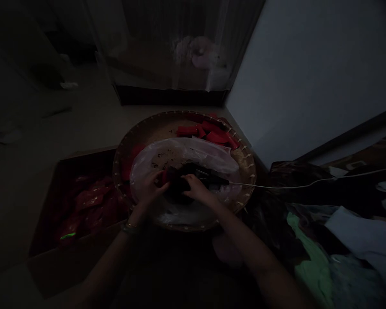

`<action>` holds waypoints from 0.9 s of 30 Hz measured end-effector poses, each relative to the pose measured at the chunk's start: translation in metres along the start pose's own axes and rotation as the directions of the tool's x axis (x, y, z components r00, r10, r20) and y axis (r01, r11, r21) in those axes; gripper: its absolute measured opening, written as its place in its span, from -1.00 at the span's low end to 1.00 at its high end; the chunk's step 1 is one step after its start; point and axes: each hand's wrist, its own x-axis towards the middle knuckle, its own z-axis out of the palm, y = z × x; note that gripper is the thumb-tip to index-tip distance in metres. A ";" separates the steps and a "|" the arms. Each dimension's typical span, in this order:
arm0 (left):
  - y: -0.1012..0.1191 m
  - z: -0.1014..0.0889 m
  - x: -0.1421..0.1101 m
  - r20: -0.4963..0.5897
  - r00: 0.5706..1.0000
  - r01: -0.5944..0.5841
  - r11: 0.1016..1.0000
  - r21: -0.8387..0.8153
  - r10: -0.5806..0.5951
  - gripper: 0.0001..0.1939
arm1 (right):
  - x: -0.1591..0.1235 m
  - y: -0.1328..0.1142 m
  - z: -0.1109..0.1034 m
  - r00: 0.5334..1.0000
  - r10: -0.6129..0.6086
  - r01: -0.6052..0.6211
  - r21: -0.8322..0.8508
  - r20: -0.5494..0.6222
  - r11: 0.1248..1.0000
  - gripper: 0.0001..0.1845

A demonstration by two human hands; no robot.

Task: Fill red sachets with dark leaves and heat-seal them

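Note:
The scene is very dim. A round woven basket tray (244, 154) lies on the floor in front of me, with a clear plastic bag (193, 154) spread across it. My left hand (152, 186) is curled around a small red packet (164, 177) over the bag. My right hand (196, 189) is closed on a dark object (180, 182) between the two hands; I cannot make out what it is. Several red packets (209, 131) lie at the tray's far rim.
A cardboard box (45, 214) with more red packets (86, 201) stands to the left. A white cable (309, 184) runs right from the tray. Crumpled clothes (312, 253) pile up on the right. A curtained frame (173, 51) stands behind, and a wall (309, 64) is at right.

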 end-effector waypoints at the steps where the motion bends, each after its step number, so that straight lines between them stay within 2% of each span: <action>1: 0.001 0.000 0.000 -0.001 1.000 -0.007 1.000 -0.001 0.007 -0.58 | 0.000 -0.001 0.000 0.998 0.021 -0.020 -0.031 0.051 0.999 -0.13; 3: 0.003 -0.001 0.001 0.000 1.000 -0.016 1.000 -0.001 0.016 -0.60 | 0.001 -0.004 0.001 0.989 0.059 -0.045 -0.104 0.137 0.994 0.04; 4: 0.004 -0.001 0.001 0.001 1.000 -0.017 1.000 0.001 0.017 -0.59 | 0.002 -0.007 0.002 0.985 0.061 -0.039 -0.135 0.160 0.990 0.04; 11: 0.004 -0.002 0.001 0.014 1.000 -0.022 1.000 0.015 0.022 -0.58 | 0.010 -0.032 0.001 0.978 -0.105 0.156 -0.294 0.182 0.943 -0.33; 17: 0.004 -0.003 0.001 0.031 0.999 -0.013 0.999 0.040 0.011 -0.60 | 0.001 -0.042 0.006 0.954 -0.203 0.281 -0.421 0.221 0.862 -0.65; 22: 0.002 -0.001 0.001 0.027 0.999 -0.044 0.999 0.024 0.043 -0.60 | -0.001 -0.031 -0.001 0.976 -0.138 0.204 -0.472 0.170 0.858 -0.71; 27: 0.002 0.000 0.002 0.034 0.997 -0.071 0.997 0.018 0.070 -0.61 | 0.003 -0.016 -0.009 0.993 -0.054 0.091 -0.401 0.102 0.912 -0.69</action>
